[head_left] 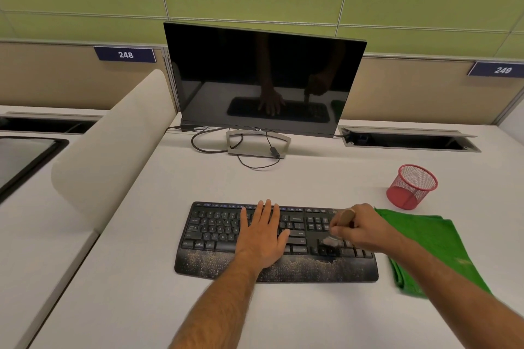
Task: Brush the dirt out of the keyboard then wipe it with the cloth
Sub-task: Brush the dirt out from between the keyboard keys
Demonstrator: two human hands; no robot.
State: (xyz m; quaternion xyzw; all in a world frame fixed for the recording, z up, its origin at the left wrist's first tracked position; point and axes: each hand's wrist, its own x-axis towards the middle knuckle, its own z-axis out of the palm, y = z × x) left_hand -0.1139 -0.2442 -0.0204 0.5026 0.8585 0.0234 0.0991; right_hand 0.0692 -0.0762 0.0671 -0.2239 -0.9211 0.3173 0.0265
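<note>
Left hand (262, 235) lay flat, fingers spread, on the dusty keyboard (215, 235); right hand (358, 228) gripped the brush (346, 218), bristles on the keys beside the green cloth (425, 238).

Keyboard (215, 235) before monitor (263, 79); cloth (431, 238) right of it.

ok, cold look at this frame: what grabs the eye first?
The black keyboard at the middle of the white desk, its palm rest speckled with sandy dirt. The left hand lies flat on its keys while the right hand grips a wooden-handled brush over the number pad. After that, the folded green cloth right of the keyboard and the red wire-mesh cup behind it.
</note>
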